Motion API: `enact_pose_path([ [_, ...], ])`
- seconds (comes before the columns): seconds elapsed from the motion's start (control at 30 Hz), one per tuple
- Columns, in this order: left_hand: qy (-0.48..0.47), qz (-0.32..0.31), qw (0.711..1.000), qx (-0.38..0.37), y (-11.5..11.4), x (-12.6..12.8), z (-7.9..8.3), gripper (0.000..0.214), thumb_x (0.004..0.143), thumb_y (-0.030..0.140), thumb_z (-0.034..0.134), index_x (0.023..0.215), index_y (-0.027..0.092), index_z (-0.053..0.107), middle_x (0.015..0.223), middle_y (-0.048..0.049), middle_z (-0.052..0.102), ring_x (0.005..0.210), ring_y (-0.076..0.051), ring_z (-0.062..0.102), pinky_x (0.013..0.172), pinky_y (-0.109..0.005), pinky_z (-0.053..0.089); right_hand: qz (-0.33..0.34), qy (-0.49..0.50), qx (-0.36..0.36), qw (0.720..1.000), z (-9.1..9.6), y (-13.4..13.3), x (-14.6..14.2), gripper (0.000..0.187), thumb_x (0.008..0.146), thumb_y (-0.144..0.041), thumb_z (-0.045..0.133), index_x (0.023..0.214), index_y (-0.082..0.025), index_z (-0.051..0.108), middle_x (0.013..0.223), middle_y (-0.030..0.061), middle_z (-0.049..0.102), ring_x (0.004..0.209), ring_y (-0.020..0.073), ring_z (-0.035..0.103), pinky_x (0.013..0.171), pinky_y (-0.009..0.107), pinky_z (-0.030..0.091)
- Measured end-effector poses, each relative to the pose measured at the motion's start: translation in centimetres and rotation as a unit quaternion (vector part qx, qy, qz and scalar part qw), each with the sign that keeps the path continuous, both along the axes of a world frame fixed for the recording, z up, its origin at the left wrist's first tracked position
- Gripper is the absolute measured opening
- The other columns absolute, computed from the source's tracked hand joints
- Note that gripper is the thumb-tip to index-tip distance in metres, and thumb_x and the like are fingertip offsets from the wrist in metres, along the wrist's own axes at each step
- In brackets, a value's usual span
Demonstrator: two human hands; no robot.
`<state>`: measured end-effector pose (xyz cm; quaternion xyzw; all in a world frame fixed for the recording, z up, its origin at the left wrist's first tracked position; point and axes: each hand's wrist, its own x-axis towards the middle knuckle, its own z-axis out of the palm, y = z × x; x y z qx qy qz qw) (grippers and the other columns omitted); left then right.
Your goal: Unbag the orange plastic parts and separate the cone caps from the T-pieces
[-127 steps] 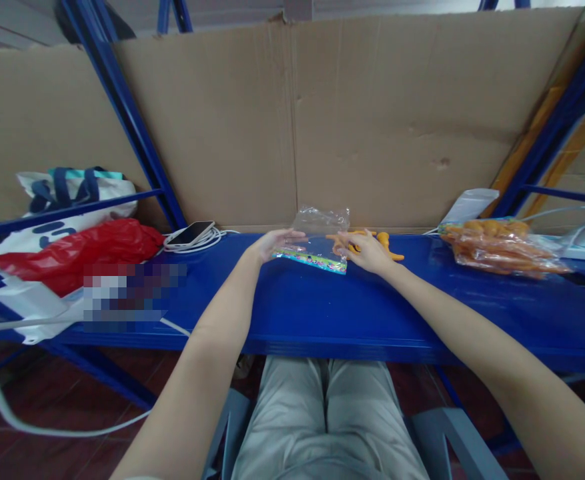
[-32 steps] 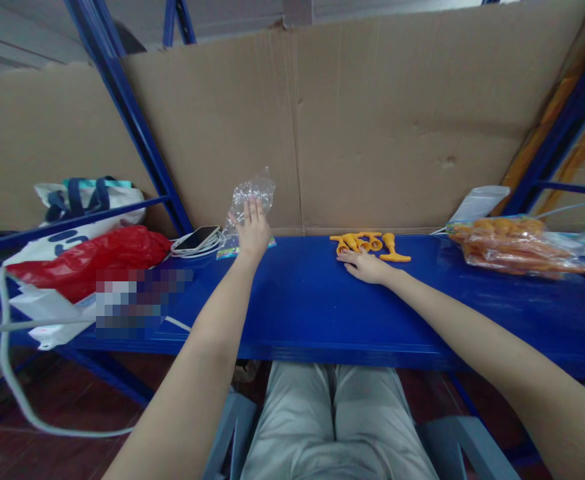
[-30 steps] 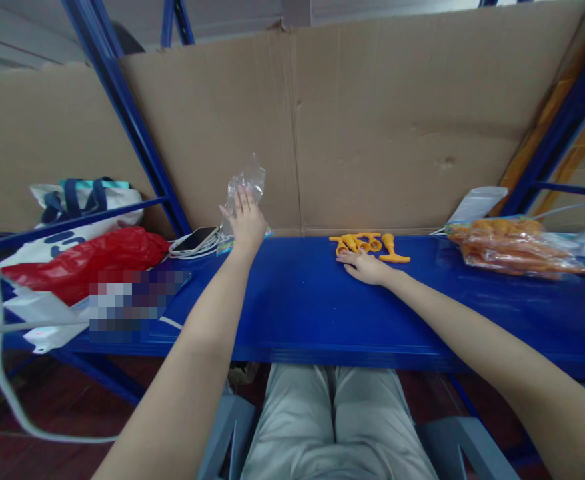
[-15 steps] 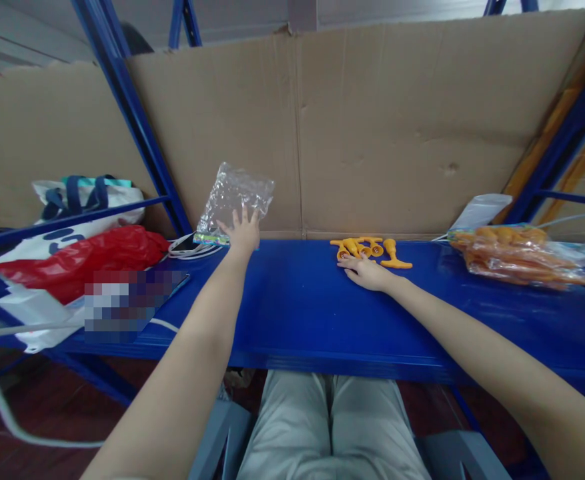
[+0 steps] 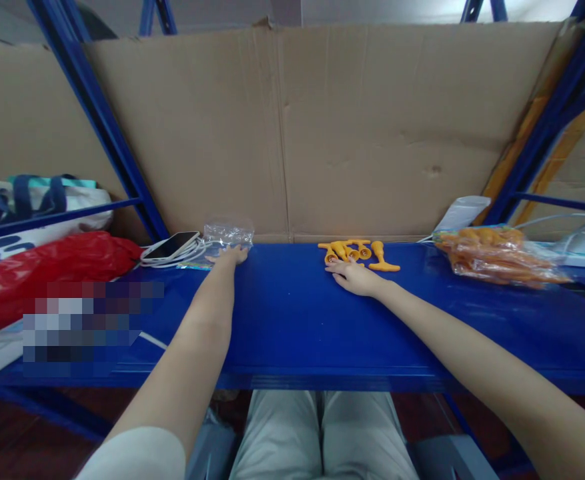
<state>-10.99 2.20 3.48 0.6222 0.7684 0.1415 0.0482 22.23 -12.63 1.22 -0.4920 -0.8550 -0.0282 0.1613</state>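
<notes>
A clear plastic bag (image 5: pixel 228 235) lies at the back left of the blue shelf, crumpled against the cardboard. My left hand (image 5: pixel 229 255) rests on its near part with fingers stretched out, gripping nothing that shows. Several orange-yellow T-shaped plastic pieces with round cup-like ends (image 5: pixel 339 249) are clustered near the back, right of the middle. At their near edge lies my right hand (image 5: pixel 356 277), fingers extended and touching or just beside the closest pieces. A single T-shaped piece (image 5: pixel 378 253) stands upright at the right of the cluster.
Packed orange pieces in a clear bag (image 5: pixel 497 257) sit on the right of the shelf (image 5: pixel 292 320). At left are a phone (image 5: pixel 173 246) on coiled white cable, a red plastic bag (image 5: pixel 57 270) and a tote bag. Cardboard (image 5: pixel 342 133) walls off the back.
The clear bag, raised against the cardboard before, has come down flat onto the shelf, with my left hand lowered on it. My right hand stays by the orange-yellow pieces. The view has shifted slightly.
</notes>
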Motion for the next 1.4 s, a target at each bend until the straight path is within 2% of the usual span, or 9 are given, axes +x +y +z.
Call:
enact_pose_path([
  [0.1, -0.006, 0.005, 1.0, 0.003, -0.5, 0.4, 0.3, 0.056, 0.091, 0.047, 0.036, 0.14, 0.029, 0.054, 0.156, -0.0143, 0.036, 0.145, -0.041, 0.028, 0.109, -0.074, 0.019, 0.001, -0.003, 0.002, 1.0, 0.0, 0.0, 0.0, 0.042, 0.092, -0.015, 0.042, 0.127, -0.017, 0.066, 0.14, 0.0112, 0.057, 0.137, 0.0232, 0.046, 0.116, 0.046, 0.034],
  [0.23, -0.021, 0.011, 0.999, 0.034, -1.0, 0.9, 0.4, 0.057, 0.093, 0.043, 0.029, 0.14, 0.022, 0.054, 0.155, -0.0164, 0.037, 0.147, -0.039, 0.026, 0.112, -0.072, 0.016, 0.005, -0.004, 0.005, 1.0, 0.3, -0.3, -0.1, 0.042, 0.092, -0.015, 0.043, 0.126, -0.019, 0.066, 0.138, 0.0096, 0.059, 0.136, 0.0233, 0.047, 0.115, 0.047, 0.036],
  [0.5, -0.07, 0.02, 0.995, 0.069, -1.2, 2.3, 0.6, 0.053, 0.092, 0.039, 0.034, 0.136, 0.022, 0.058, 0.152, -0.0184, 0.043, 0.146, -0.041, 0.025, 0.11, -0.076, 0.009, -0.006, -0.008, 0.009, 1.0, 0.9, -0.9, -0.6, 0.041, 0.092, -0.013, 0.045, 0.126, -0.018, 0.067, 0.136, 0.0116, 0.06, 0.136, 0.026, 0.047, 0.116, 0.049, 0.032],
  [0.63, -0.087, 0.021, 0.99, 0.111, -2.3, 3.6, 1.0, 0.057, 0.091, 0.037, 0.032, 0.137, 0.012, 0.056, 0.154, -0.0238, 0.036, 0.149, -0.04, 0.018, 0.111, -0.075, 0.007, 0.01, -0.003, 0.019, 1.0, 0.7, -0.7, -0.5, 0.04, 0.092, -0.013, 0.046, 0.125, -0.019, 0.068, 0.136, 0.0121, 0.061, 0.135, 0.027, 0.048, 0.116, 0.051, 0.032],
  [0.8, -0.103, -0.023, 0.976, 0.191, -4.7, 6.3, 1.7, 0.057, 0.092, 0.032, 0.03, 0.139, 0.008, 0.051, 0.156, -0.0208, 0.035, 0.15, -0.034, 0.018, 0.117, -0.067, 0.012, 0.023, -0.009, 0.01, 1.0, 0.8, -0.2, -0.6, 0.04, 0.09, -0.01, 0.047, 0.123, -0.016, 0.068, 0.134, 0.0128, 0.062, 0.138, 0.0266, 0.044, 0.116, 0.052, 0.03],
  [0.93, -0.096, -0.077, 0.967, 0.222, -6.4, 7.8, 0.9, 0.054, 0.094, 0.028, 0.028, 0.138, 0.007, 0.05, 0.157, -0.0177, 0.034, 0.15, -0.029, 0.021, 0.12, -0.058, 0.017, 0.02, -0.009, 0.003, 1.0, 0.7, -0.1, -0.6, 0.04, 0.09, -0.009, 0.046, 0.124, -0.015, 0.067, 0.135, 0.0139, 0.061, 0.139, 0.0268, 0.042, 0.116, 0.054, 0.029],
  [1.13, -0.065, -0.164, 0.963, 0.205, -6.9, 8.3, -0.1, 0.05, 0.091, 0.023, 0.037, 0.136, 0.006, 0.051, 0.151, -0.0168, 0.045, 0.145, -0.024, 0.035, 0.121, -0.038, 0.027, 0.026, -0.007, 0.016, 1.0, 0.5, 0.2, -0.4, 0.04, 0.09, -0.01, 0.045, 0.123, -0.017, 0.068, 0.136, 0.0131, 0.061, 0.138, 0.0264, 0.045, 0.116, 0.054, 0.03],
  [1.27, -0.042, -0.203, 0.96, 0.191, -6.8, 8.6, 0.1, 0.049, 0.087, 0.019, 0.042, 0.133, 0.009, 0.054, 0.144, -0.0155, 0.053, 0.141, -0.023, 0.041, 0.118, -0.035, 0.034, 0.039, -0.002, 0.03, 0.999, 0.8, 0.1, -0.3, 0.039, 0.09, -0.011, 0.046, 0.121, -0.017, 0.069, 0.135, 0.0128, 0.062, 0.137, 0.0266, 0.046, 0.116, 0.054, 0.03],
  [1.4, -0.033, -0.213, 0.959, 0.183, -6.9, 8.8, 0.1, 0.048, 0.087, 0.018, 0.043, 0.132, 0.008, 0.054, 0.145, -0.0151, 0.053, 0.142, -0.022, 0.041, 0.118, -0.031, 0.032, 0.023, -0.008, 0.044, 0.999, 1.5, -0.4, -0.2, 0.041, 0.09, -0.011, 0.043, 0.122, -0.018, 0.068, 0.134, 0.0119, 0.063, 0.137, 0.0263, 0.046, 0.116, 0.054, 0.029],
])
